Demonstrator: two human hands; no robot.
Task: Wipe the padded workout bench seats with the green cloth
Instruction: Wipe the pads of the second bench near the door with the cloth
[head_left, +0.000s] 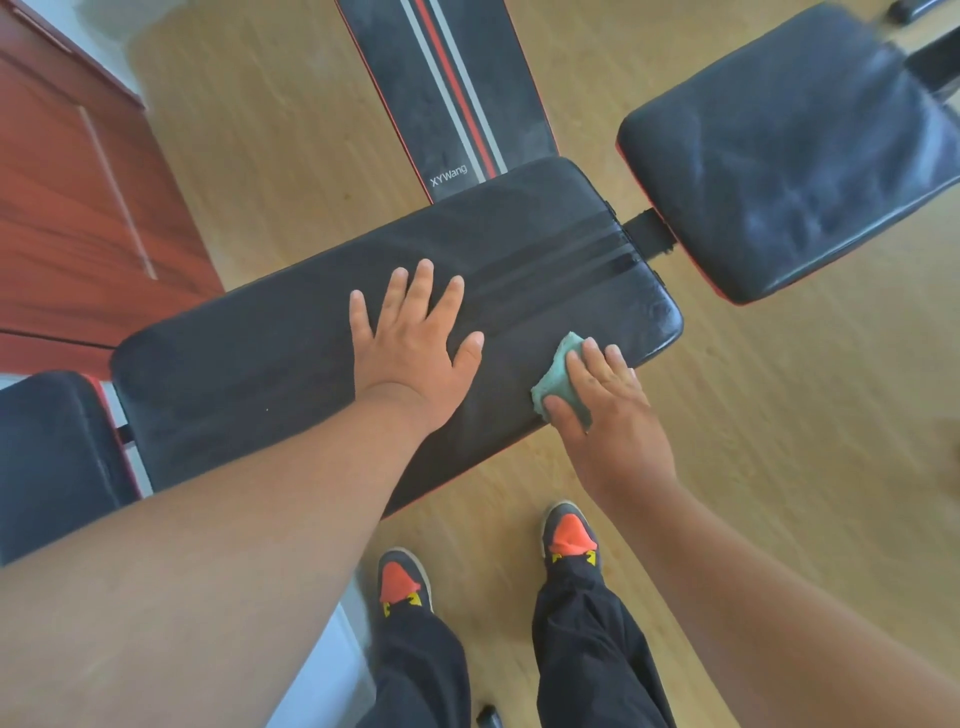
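The floor (291, 156) is pale wood-grain laminate, smooth and matte, and takes up most of the view. Across its middle lies the long pad (322, 332), a rounded-corner rectangle of black padded vinyl with a fine, slightly dusty grain, faint grey stripes running toward its right end and a thin red edge along its underside. Just off that right end, joined by a short black bracket, sits the square pad (789, 156), the same black vinyl but creased and shinier, with soft bulging corners. A flat striped board (457, 93) in black with grey and red bands and small white lettering runs away from the long pad's far edge. At the left edge a third pad (47, 457) of black vinyl shows only in part. A red-brown wooden door (67, 208) fills the upper left corner. The left hand (410, 348) lies flat on the middle of the long pad, fingers straight and spread wide, holding nothing. The right hand (602, 405) presses down with nearly straight fingers on the cloth (558, 382), a small crumpled green terry rag, which rests on the long pad's near edge close to its right end, between the two hands. Below, two shoes (569, 535) with orange tongues stand on the floor under black trousers.
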